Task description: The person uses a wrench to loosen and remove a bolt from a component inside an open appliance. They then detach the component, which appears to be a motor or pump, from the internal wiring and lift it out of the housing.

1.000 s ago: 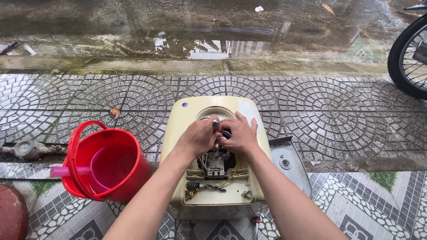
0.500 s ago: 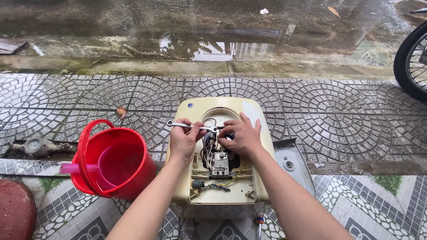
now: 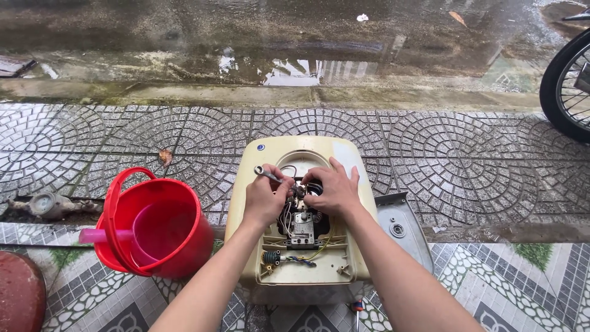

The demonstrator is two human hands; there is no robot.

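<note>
A cream-coloured water heater (image 3: 270, 154) lies on the paved ground with its cover off, wires and a small control part exposed in its opening. My left hand (image 3: 265, 198) grips a metal wrench (image 3: 267, 174) whose ring end sticks out up and to the left over the opening. My right hand (image 3: 332, 189) rests on the round fitting inside the opening, fingers spread over it. Both hands meet above the wiring.
A red bucket (image 3: 117, 227) with a pink dipper inside stands left of the heater. A grey cover plate (image 3: 402, 227) lies at its right. A wheel (image 3: 565, 86) is at the far right, a water meter (image 3: 46, 204) at the left, wet pavement beyond.
The wrench came into view in my left hand and has swung a little; both hands stay over the heater's opening. The view shifted slightly.
</note>
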